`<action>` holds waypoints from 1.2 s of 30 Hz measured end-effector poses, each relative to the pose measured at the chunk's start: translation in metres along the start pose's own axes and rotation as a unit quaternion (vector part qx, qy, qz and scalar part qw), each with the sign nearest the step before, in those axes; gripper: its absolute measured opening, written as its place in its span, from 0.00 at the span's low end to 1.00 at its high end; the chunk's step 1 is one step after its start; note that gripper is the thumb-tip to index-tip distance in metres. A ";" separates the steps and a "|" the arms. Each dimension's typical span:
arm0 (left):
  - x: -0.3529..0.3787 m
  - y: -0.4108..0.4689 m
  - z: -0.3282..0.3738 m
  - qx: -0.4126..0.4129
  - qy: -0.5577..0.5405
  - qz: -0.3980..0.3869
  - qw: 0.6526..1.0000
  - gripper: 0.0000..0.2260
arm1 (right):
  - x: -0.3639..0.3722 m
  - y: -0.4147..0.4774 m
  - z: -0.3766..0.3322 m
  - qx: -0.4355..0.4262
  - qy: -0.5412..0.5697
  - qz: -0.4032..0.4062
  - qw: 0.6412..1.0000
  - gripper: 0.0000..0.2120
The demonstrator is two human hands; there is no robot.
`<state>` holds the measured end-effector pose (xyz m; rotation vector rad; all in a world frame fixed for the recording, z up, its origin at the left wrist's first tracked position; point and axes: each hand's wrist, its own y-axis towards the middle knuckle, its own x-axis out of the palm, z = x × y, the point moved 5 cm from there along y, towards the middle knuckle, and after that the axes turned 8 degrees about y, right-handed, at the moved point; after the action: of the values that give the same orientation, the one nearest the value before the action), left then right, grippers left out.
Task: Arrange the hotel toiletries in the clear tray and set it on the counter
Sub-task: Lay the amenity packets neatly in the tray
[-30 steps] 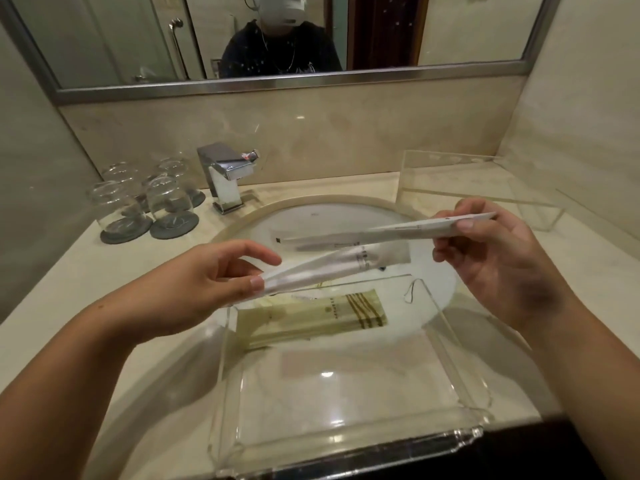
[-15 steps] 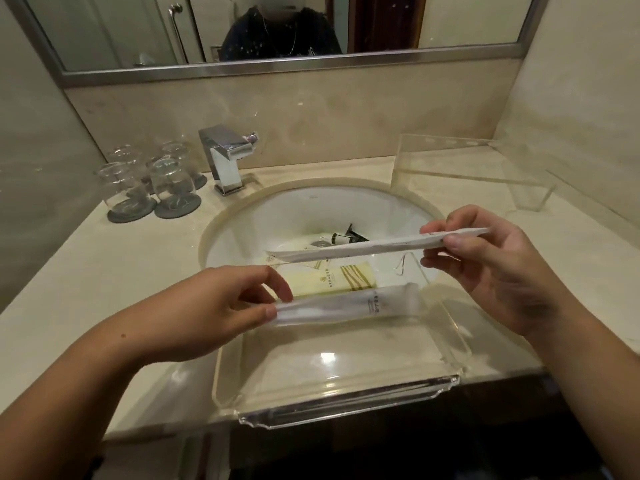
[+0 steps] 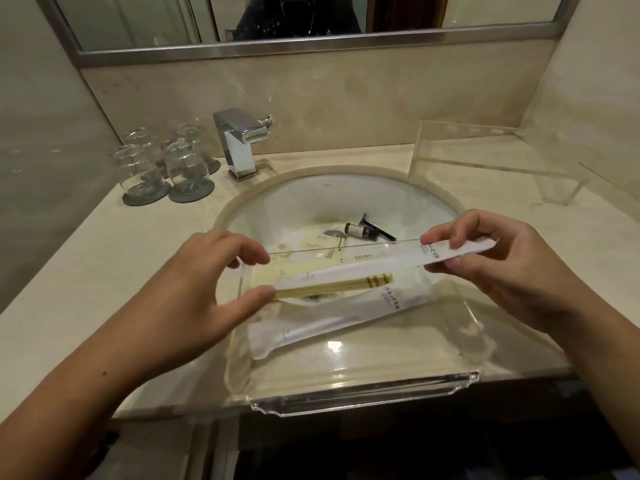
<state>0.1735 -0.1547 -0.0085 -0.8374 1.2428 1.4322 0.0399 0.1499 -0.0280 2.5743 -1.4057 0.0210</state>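
The clear tray [image 3: 349, 393] sits over the sink basin [image 3: 311, 206] at the front edge of the surface [image 3: 104, 271], its near lip overhanging. Inside it a long frosted sachet [image 3: 332, 317] lies on a diagonal, running from the tray's near left up toward its far right.

The left hand [image 3: 194, 296] pinches the end of a flat yellow-striped packet [image 3: 346, 285] between thumb and forefinger, the other fingers loosely curled; the packet's long axis runs left to right above the tray. The right hand [image 3: 502, 268] grips the right end of a slim white sleeve [image 3: 446, 252], which also runs left to right, just beyond the packet.

More toiletries, among them a small dark bottle [image 3: 356, 231], lie down in the basin behind the tray. Both held pieces hang directly over the tray, so lowering either, long side parallel to the tray's front wall, looks like the likely next step; the left hand's packet is nearer the tray floor.
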 end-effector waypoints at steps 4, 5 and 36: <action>0.015 -0.004 0.021 0.055 0.021 -0.066 0.996 0.19 | 0.018 0.003 0.002 0.004 -0.131 -0.066 0.989 0.16; 0.019 -0.004 0.024 0.064 0.032 -0.081 0.994 0.19 | 0.021 0.004 0.003 0.007 -0.152 -0.082 0.985 0.15; 0.037 0.013 0.017 0.017 0.074 -0.112 0.991 0.12 | 0.044 -0.001 0.018 -0.091 -0.505 -0.164 0.843 0.08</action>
<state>0.1537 -0.1281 -0.0357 -1.0415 1.2361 1.1831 0.0630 0.1100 -0.0413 2.6608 -1.0282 -1.6322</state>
